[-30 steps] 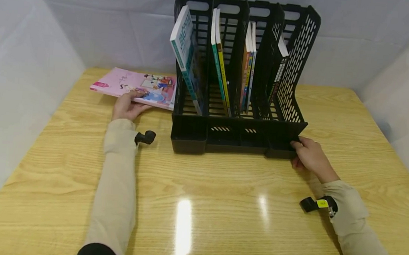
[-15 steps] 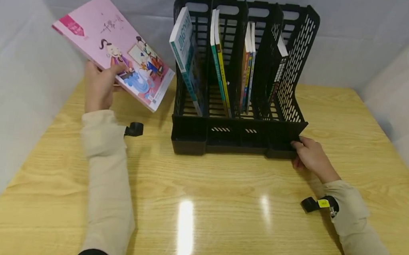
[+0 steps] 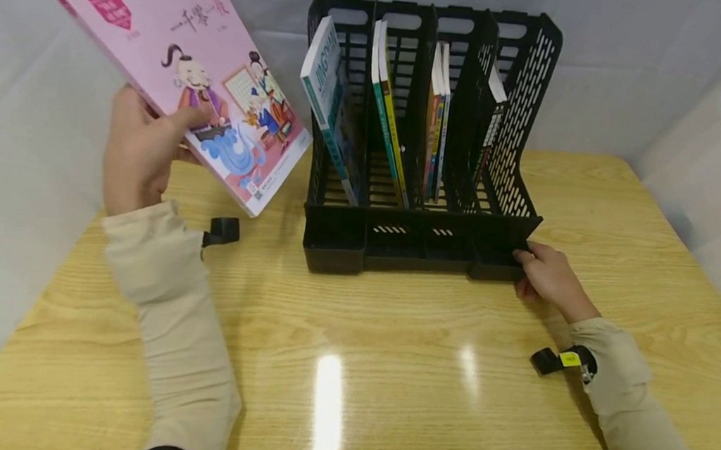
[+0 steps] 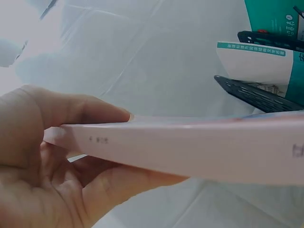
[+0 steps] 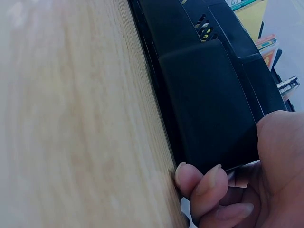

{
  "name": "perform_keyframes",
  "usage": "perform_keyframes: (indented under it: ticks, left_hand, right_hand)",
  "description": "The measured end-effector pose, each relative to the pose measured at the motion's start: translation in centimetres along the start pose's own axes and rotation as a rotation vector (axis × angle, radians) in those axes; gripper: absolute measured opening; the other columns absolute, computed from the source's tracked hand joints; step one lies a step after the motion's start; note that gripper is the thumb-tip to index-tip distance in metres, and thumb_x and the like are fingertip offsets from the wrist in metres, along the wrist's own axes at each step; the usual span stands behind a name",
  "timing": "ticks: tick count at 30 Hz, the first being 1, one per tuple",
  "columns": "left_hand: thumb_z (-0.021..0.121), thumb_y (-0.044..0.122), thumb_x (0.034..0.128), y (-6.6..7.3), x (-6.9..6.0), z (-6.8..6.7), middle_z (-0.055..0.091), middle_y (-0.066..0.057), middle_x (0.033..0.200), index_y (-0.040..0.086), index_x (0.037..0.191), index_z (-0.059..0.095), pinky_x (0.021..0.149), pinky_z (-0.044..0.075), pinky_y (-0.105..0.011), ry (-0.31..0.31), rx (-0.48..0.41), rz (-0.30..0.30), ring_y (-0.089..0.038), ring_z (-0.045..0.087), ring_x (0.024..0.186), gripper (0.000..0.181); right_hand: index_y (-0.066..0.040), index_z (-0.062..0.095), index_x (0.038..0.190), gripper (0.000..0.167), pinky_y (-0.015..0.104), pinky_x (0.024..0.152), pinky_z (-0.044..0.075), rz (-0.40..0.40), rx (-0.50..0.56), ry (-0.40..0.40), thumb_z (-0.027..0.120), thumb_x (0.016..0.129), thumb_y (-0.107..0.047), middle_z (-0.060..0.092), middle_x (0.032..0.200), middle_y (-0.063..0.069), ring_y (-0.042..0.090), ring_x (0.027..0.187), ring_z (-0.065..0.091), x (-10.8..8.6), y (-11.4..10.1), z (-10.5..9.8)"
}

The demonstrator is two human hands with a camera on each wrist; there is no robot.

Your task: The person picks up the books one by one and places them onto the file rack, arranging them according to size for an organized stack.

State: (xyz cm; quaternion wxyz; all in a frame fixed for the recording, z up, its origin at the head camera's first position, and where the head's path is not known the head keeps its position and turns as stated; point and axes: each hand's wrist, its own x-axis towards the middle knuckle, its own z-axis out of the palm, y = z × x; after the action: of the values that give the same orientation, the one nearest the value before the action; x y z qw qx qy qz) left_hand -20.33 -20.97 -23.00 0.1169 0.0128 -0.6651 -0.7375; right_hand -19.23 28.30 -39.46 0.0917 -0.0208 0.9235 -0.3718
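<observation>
My left hand (image 3: 140, 148) grips a pink picture-covered book (image 3: 177, 48) by its spine edge, thumb on the cover and fingers underneath. The book is tilted in the air left of the black file rack (image 3: 334, 240), its lower right corner close to the rack's left side. In the left wrist view the pale spine (image 4: 199, 147) runs between thumb and fingers. At the rack's front right corner my right hand (image 3: 550, 275) holds on, its thumb over the edge. Curled fingertips (image 5: 209, 183) show against that corner in the right wrist view.
Upright in the rack's compartments stand a teal-and-white book (image 3: 328, 102), a green and a yellow book (image 3: 388, 121), several thin books (image 3: 437, 118) and a dark book (image 3: 491, 122). A pale sheet wall (image 3: 601, 74) rises behind the wooden table (image 3: 423, 399).
The pink book was lying on the table left of the rack. My left hand has gripped it, lifted it and moved it up and left, tilting it. My right hand stays put.
</observation>
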Motion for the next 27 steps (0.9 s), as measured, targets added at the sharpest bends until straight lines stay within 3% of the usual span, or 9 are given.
perform_keyframes:
  ticks: [19, 27]
  left_hand:
    - [0.067, -0.006, 0.084, 0.0, -0.3, 1.5, 0.061, -0.02, 0.125, 0.007, 0.136, 0.052, 0.054, 0.055, -0.032, -0.06, 0.022, 0.024, -0.022, 0.07, 0.078, 0.055]
    - [0.066, -0.007, 0.0837, 0.1, -0.2, 2.8, 0.065, -0.019, 0.116, 0.004, 0.133, 0.053, 0.053, 0.055, -0.033, -0.093, 0.039, 0.052, -0.022, 0.071, 0.075, 0.052]
  right_hand:
    - [0.007, 0.053, 0.117, 0.038, 0.033, 0.05, 0.05, -0.007, -0.008, -0.001, 0.033, 0.104, -0.023, 0.061, 0.055, 0.006, 0.023, 0.048, 0.061, 0.0, 0.2, 0.0]
    - [0.006, 0.054, 0.117, 0.038, 0.032, 0.051, 0.05, -0.011, -0.021, 0.007, 0.034, 0.104, -0.024, 0.061, 0.054, 0.005, 0.022, 0.047, 0.061, 0.1, 0.1, 0.0]
